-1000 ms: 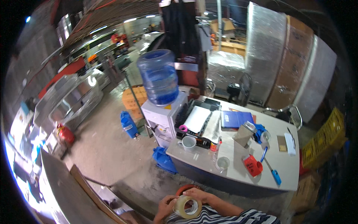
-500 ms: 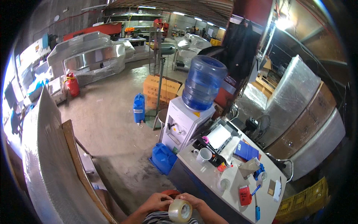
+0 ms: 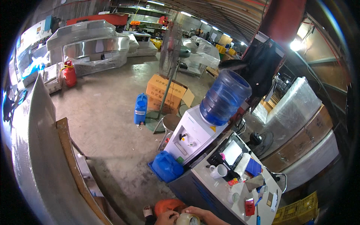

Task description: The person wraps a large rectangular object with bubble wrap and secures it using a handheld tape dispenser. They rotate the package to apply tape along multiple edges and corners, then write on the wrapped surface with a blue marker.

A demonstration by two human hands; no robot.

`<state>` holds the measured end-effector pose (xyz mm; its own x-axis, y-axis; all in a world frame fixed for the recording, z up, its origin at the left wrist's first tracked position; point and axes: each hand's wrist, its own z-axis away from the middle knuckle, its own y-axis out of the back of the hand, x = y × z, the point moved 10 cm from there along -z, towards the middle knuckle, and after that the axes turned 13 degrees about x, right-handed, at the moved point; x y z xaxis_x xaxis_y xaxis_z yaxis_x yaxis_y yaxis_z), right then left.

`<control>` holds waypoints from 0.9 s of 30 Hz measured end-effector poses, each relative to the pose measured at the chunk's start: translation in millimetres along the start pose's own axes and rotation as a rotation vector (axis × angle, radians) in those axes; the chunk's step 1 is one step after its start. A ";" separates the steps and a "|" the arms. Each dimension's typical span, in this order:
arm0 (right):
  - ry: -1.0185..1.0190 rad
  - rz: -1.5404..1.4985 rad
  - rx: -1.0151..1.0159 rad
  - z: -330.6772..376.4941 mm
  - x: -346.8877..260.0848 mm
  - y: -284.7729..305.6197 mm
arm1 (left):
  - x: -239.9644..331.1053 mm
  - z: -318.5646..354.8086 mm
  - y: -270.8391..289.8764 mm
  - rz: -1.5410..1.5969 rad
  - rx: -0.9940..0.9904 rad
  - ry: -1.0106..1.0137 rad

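Head view: at the very bottom edge, both hands meet on a roll of tape point(image 3: 188, 219). The left hand point(image 3: 167, 217) curls its fingers against the roll's left side; the right hand point(image 3: 202, 214) wraps over its top and right side. Both sets of fingers are bent narrow around the roll, holding it between them, though the fingertips are partly cut off by the picture's edge, so the exact grip cannot be told. The roll sits low in front of the person, just above an orange object point(image 3: 168, 205) on the floor and just beside the near corner of a grey table point(image 3: 210, 183).

The roll looks like a pale, translucent ring with an open core. It is probably light and stiff as a ring, smooth on its outer face and sticky where the free end lifts. A good hold would be across the flat sides or with a finger through the core, leaving the outer band free for finding the end.

On the table stand a white mug point(image 3: 218, 171), a blue book point(image 3: 253, 167), a red box point(image 3: 249, 206) and a dark tray with a white sheet point(image 3: 231, 153). Beside the table is a white water dispenser point(image 3: 191, 135) topped by a big blue bottle point(image 3: 224, 97), with a blue jerrycan point(image 3: 166, 167) at its foot. Farther off on the concrete floor are a cardboard box point(image 3: 165, 93), a blue canister point(image 3: 140, 108), a red gas cylinder point(image 3: 69, 74) and wrapped metal units point(image 3: 90, 47).
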<state>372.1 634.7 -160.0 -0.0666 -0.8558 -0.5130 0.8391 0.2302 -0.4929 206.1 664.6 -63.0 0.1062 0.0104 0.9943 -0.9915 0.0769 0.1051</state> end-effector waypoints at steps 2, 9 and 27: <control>0.023 -0.001 -0.076 -16.0 -2.1 -4.4 | -0.8 -4.0 12.2 0.031 0.007 0.009; -0.011 0.197 0.079 -48.1 -21.1 -18.4 | -19.4 -17.6 40.7 -0.006 0.020 0.131; -0.037 0.244 0.188 -65.0 -40.5 6.7 | -19.6 -48.5 31.6 0.010 -0.088 0.019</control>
<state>345.3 701.0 -188.2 0.1658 -0.8032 -0.5722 0.9132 0.3441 -0.2185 176.4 715.1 -80.1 0.0987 0.0308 0.9946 -0.9822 0.1636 0.0924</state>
